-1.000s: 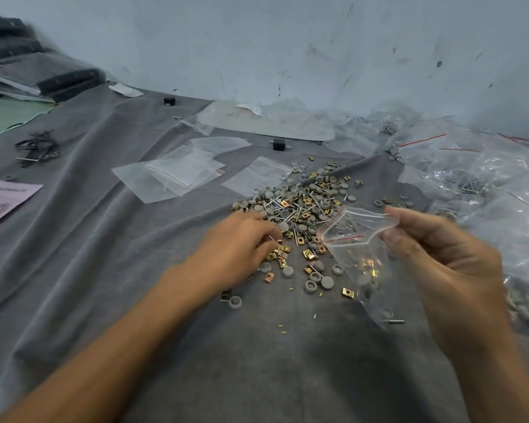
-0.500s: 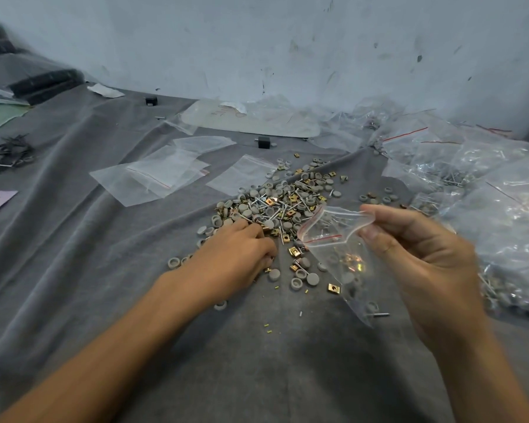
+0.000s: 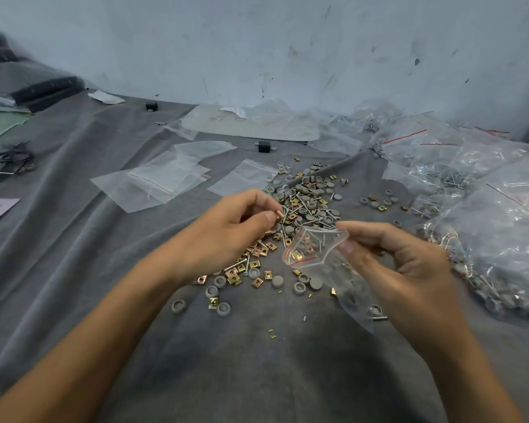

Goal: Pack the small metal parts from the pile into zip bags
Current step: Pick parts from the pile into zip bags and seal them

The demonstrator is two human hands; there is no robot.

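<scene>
A small metal part (image 3: pixel 278 214) is pinched by the left hand (image 3: pixel 226 236). Just beside it, a bag (image 3: pixel 316 250) is pinched open by the right hand (image 3: pixel 403 264). The pile (image 3: pixel 306 199) is spread under both hands. Filling seems under way; next, the part likely must be dropped into the bag.

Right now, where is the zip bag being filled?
The zip bag hangs right of centre in the head view, its mouth pinched by the right hand, over the near edge of the parts pile.
</scene>
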